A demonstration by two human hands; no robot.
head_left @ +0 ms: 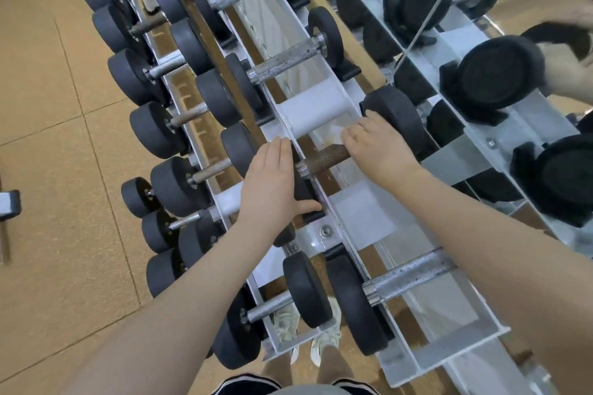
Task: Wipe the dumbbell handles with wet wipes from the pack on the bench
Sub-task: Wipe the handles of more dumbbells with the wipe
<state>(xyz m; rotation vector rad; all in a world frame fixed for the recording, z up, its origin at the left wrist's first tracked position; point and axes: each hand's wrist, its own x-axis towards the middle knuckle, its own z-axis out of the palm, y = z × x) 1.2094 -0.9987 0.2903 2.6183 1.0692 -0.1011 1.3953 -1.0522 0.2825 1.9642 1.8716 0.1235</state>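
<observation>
In the head view I look down on a white dumbbell rack [308, 112]. A dumbbell with a dark, rusty knurled handle [324, 157] lies across its top tier. My left hand [272, 183] rests flat on that dumbbell's left black head, fingers straight and together, thumb spread along the rail. My right hand [378, 146] curls over the right end of the handle, beside the right head [398, 115]. A pale bit of wet wipe [335, 135] shows under its fingertips. The pack of wipes is not in view.
Several black dumbbells with steel handles fill the rack: one close below [407, 276], one above [285, 61], smaller ones on the lower left tier [173, 131]. A mirror at the right repeats the rack and a hand [568, 70]. Tan floor lies left; a bench corner [9, 205] shows at the left edge.
</observation>
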